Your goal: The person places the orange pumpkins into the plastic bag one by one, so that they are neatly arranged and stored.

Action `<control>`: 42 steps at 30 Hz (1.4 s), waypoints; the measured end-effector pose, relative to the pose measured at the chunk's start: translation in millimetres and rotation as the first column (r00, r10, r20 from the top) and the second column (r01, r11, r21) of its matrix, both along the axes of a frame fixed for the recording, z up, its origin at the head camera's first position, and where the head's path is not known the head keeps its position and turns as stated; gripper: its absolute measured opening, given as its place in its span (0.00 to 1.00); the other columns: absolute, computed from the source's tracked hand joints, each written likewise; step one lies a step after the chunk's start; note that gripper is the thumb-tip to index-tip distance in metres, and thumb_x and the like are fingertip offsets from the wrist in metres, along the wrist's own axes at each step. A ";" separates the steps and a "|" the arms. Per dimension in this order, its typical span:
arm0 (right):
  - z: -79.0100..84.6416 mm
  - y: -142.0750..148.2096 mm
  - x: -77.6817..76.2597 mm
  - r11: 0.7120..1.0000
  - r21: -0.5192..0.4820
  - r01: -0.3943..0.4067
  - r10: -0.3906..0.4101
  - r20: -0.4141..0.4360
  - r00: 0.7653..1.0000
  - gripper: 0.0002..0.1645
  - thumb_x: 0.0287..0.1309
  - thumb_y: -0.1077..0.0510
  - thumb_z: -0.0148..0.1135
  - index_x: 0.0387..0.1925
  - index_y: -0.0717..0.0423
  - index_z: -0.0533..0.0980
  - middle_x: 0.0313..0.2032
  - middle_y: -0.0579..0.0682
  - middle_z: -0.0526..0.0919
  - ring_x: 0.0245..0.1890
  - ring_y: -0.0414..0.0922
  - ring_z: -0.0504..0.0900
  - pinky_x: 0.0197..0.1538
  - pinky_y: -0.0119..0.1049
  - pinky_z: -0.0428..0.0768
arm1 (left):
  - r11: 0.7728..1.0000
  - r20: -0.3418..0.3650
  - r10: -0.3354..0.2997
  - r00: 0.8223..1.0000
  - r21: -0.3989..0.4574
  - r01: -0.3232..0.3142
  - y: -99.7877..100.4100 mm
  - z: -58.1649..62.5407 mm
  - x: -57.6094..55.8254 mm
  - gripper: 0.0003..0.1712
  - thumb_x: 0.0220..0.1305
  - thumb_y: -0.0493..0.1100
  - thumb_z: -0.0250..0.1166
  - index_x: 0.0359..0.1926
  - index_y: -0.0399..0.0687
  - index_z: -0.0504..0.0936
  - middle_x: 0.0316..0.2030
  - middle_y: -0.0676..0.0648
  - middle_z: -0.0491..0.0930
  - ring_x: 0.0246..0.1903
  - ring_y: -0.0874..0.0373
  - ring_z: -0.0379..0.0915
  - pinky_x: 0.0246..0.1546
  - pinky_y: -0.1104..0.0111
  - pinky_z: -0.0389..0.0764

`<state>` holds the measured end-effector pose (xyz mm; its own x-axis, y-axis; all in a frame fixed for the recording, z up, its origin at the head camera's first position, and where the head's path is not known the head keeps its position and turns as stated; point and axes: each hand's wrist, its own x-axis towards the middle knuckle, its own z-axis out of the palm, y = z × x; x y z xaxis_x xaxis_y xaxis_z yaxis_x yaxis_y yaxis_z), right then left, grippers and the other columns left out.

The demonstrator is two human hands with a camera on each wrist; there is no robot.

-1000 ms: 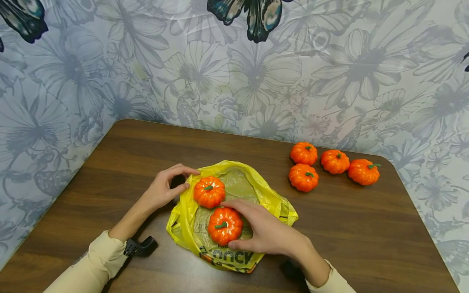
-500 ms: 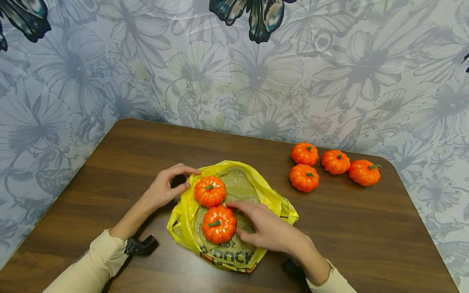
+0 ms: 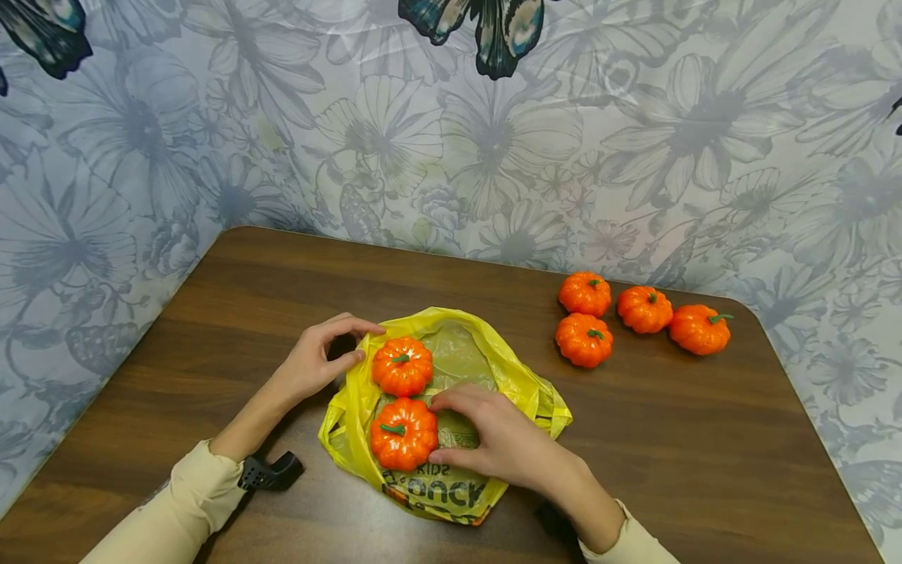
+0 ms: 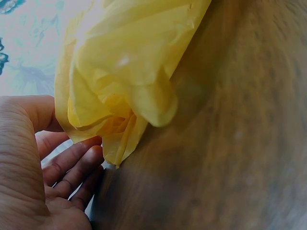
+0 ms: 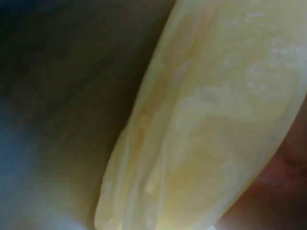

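A yellow plastic bag (image 3: 468, 489) with dark lettering lies spread on the table, its mouth facing up. Inside sit two small orange pumpkins with green stems: a far pumpkin (image 3: 402, 366) and a near pumpkin (image 3: 404, 435), close together at the bag's left side. My left hand (image 3: 317, 356) holds the bag's left rim between thumb and fingers; the left wrist view shows the yellow film (image 4: 129, 72) at the fingers. Over the bag, my right hand (image 3: 503, 439) has its thumb and forefinger tips at the near pumpkin's right side. Bag film hides most of that hand in the right wrist view.
Several more pumpkins stand at the table's back right, among them a front one (image 3: 584, 340) and a rightmost one (image 3: 700, 330). The brown wooden table (image 3: 232, 313) meets a floral wall covering (image 3: 451, 157) behind. A black strap (image 3: 271, 474) is on the left wrist.
The near pumpkin has slid left inside the bag, coming to sit in front of the far pumpkin. My right hand has loosened from around it and moved slightly left. The left hand stays put.
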<state>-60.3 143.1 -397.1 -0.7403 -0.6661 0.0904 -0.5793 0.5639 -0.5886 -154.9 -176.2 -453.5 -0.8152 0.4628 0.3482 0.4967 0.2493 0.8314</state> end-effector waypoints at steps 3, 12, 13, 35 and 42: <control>-0.5 -2.6 2.3 1.000 0.017 0.013 -0.012 -0.040 0.999 0.31 0.59 0.38 0.76 0.58 0.48 0.81 0.55 0.42 0.85 0.59 0.40 0.82 0.65 0.42 0.79 | 1.000 -0.002 0.000 1.000 -0.002 0.000 0.0 1.6 0.9 0.22 0.66 0.28 0.67 0.59 0.47 0.86 0.51 0.48 0.85 0.47 0.55 0.75 0.54 0.67 0.74; 4.7 3.3 -1.0 1.000 -0.015 0.009 -0.009 -0.003 1.000 0.27 0.65 0.39 0.71 0.58 0.50 0.82 0.54 0.43 0.86 0.59 0.39 0.82 0.66 0.41 0.79 | 1.000 -0.009 0.005 1.000 -0.007 -0.006 -0.2 1.3 1.0 0.23 0.65 0.27 0.67 0.59 0.47 0.86 0.51 0.49 0.86 0.47 0.56 0.76 0.54 0.67 0.74; 6.9 5.6 -2.2 0.999 -0.030 0.015 -0.015 0.001 1.000 0.27 0.66 0.40 0.71 0.58 0.51 0.82 0.54 0.44 0.87 0.59 0.40 0.83 0.65 0.42 0.80 | 1.000 -0.011 0.005 1.000 -0.008 -0.005 0.0 1.2 0.6 0.23 0.65 0.27 0.67 0.59 0.46 0.86 0.51 0.49 0.86 0.47 0.56 0.76 0.54 0.67 0.74; 29.0 85.7 -38.9 0.929 -0.195 0.313 -0.353 -0.221 0.909 0.18 0.63 0.59 0.75 0.54 0.49 0.85 0.54 0.42 0.88 0.54 0.44 0.87 0.57 0.44 0.81 | 1.000 -0.008 0.002 1.000 -0.015 -0.002 2.2 4.2 0.1 0.22 0.67 0.29 0.67 0.60 0.47 0.86 0.51 0.47 0.86 0.47 0.56 0.75 0.54 0.68 0.74; 26.1 109.4 -46.8 0.886 -0.224 0.407 -0.457 -0.257 0.852 0.17 0.62 0.61 0.75 0.52 0.49 0.86 0.53 0.43 0.89 0.54 0.46 0.87 0.56 0.31 0.77 | 1.000 -0.007 0.002 1.000 -0.017 -0.002 1.5 3.1 1.1 0.22 0.67 0.28 0.67 0.59 0.47 0.86 0.52 0.47 0.86 0.48 0.56 0.75 0.55 0.68 0.74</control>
